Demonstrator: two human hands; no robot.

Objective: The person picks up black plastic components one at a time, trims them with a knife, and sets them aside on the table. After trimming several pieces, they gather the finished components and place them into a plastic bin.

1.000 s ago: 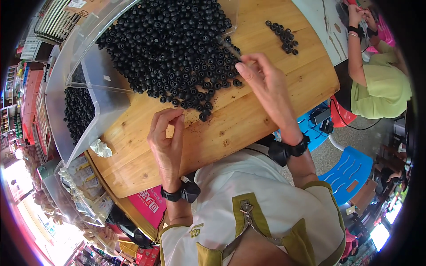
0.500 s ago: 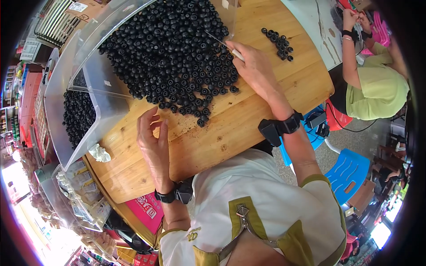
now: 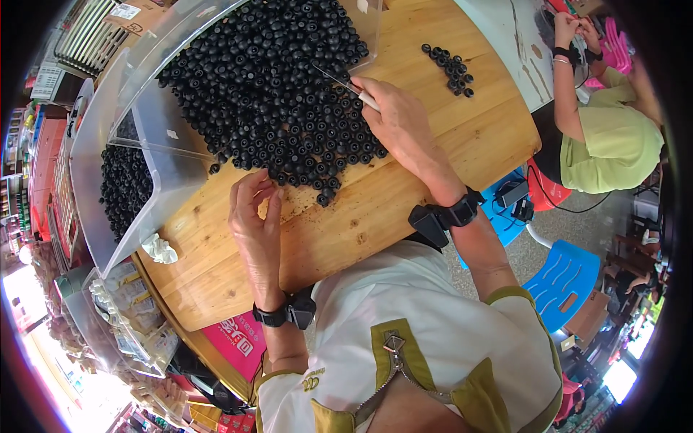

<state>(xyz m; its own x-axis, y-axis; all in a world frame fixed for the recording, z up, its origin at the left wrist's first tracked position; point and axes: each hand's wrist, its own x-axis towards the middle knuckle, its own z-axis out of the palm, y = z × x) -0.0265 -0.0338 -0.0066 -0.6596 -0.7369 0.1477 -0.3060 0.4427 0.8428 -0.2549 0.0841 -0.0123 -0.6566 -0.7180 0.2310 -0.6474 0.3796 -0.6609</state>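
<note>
A large heap of small round black caps with hollow centres (image 3: 267,86) spreads from a clear plastic bin onto the wooden table (image 3: 346,238). My right hand (image 3: 401,123) is closed around the pale handle of a slim knife (image 3: 368,99). Its thin metal blade points up and left over the heap. My left hand (image 3: 256,209) rests at the heap's near edge, fingers loosely curled and thumb apart. Its fingertips are close to the nearest caps, and nothing shows in its grasp.
A second clear bin (image 3: 173,180) with more black parts stands at the left, a crumpled white tissue (image 3: 159,249) beside it. A small group of caps (image 3: 451,70) lies apart at the right. Another person (image 3: 613,137) works beyond the table, near a blue stool (image 3: 567,285).
My right hand has moved left with the knife, its blade further over the heap. My left hand has shifted slightly right and its fingers have drawn nearer the thumb. One cap now lies apart at the heap's left.
</note>
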